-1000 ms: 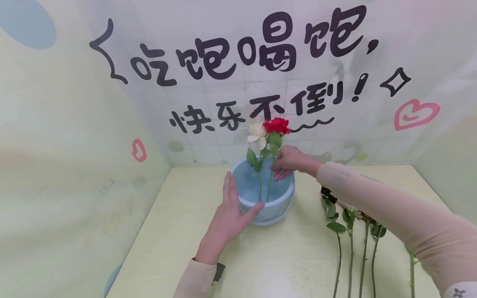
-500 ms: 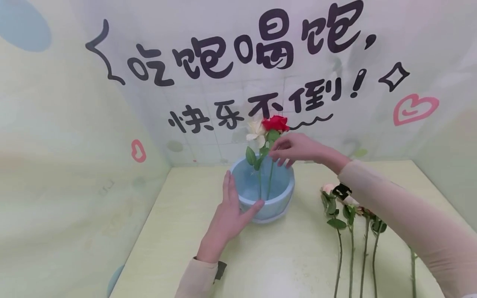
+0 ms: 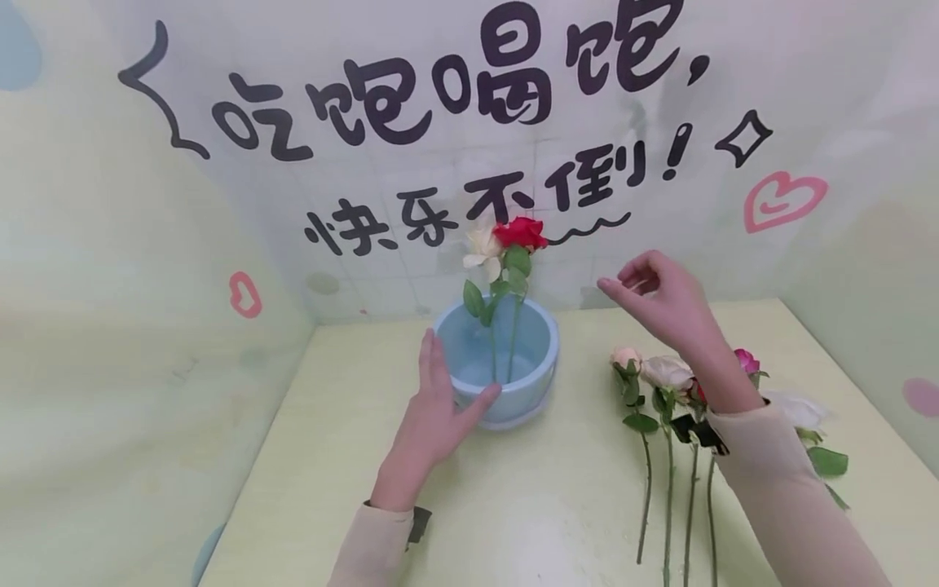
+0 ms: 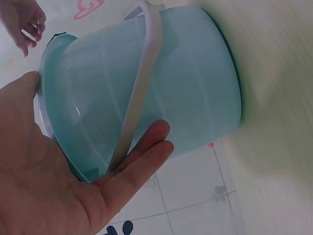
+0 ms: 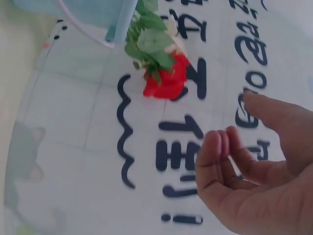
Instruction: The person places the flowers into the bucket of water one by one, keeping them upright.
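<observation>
A light blue bucket (image 3: 506, 401) with a pale handle (image 4: 142, 83) stands on the table. My left hand (image 3: 433, 416) rests against its near left side, thumb at the rim and fingers straight along the wall. A white rose (image 3: 482, 249) and a red rose (image 3: 519, 233) stand upright in the bucket, stems leaning on the near inner wall. My right hand (image 3: 663, 302) is in the air right of the bucket, fingers loosely bent and nothing between them. In the right wrist view the red rose (image 5: 168, 78) is apart from that hand (image 5: 259, 171).
Several long-stemmed roses lie on the table (image 3: 572, 489) at the right, among them a pale pink rose (image 3: 666, 372) and a magenta rose (image 3: 747, 360). A white bloom (image 3: 800, 408) is partly behind the right sleeve (image 3: 785, 481). A printed wall sheet (image 3: 411, 179) rises behind the bucket.
My right hand has let go of the red rose's stem and moved right, away from the bucket. The left hand keeps its place on the bucket while the head view has shifted slightly.
</observation>
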The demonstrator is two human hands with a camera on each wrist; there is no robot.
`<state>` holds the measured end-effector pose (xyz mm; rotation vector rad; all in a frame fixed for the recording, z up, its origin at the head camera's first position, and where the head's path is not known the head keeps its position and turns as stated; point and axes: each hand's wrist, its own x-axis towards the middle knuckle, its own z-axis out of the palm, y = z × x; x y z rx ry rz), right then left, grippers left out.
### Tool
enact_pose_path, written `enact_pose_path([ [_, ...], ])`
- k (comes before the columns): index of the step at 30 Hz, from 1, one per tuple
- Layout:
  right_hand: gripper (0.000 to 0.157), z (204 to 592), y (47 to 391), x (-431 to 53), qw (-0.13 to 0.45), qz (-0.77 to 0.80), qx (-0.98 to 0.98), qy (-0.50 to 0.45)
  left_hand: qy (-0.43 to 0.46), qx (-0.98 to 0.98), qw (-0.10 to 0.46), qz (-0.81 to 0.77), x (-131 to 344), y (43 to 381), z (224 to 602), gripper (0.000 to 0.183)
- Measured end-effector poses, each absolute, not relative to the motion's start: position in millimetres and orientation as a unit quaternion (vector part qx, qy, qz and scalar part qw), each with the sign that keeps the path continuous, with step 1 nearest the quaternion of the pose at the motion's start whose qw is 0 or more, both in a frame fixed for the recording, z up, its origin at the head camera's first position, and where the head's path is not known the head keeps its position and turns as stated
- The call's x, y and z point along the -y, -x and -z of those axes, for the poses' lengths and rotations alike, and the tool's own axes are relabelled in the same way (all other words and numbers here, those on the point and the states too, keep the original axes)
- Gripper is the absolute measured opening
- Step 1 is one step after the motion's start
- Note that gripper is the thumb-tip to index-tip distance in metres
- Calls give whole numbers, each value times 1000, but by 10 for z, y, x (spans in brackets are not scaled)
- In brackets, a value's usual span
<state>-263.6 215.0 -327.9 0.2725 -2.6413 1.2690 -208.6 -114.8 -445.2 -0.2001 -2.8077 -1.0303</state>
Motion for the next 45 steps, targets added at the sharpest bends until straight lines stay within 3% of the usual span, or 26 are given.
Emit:
enact_pose_path([
  [8, 68, 3853, 2311, -2563, 4, -352, 935, -42, 63, 937, 62, 337, 1209, 2139, 4398, 125],
  [14, 47, 4449, 2122, -2625, -61, -325, 943, -23, 61, 938, 57, 337, 1215, 2105, 4425, 125],
  [21, 34, 4874, 1912, -2532, -103, -337, 936, 10, 55, 936, 54, 343, 1181, 2069, 4506, 124],
  [28, 22, 4951, 1873, -2496, -96, -369, 924, 17, 59, 936, 60, 343, 1169, 2058, 4512, 124],
  [45, 15, 4897, 1888, -2488, -81, -341, 936, 6, 57, 934, 62, 346, 1161, 2065, 4459, 124],
])
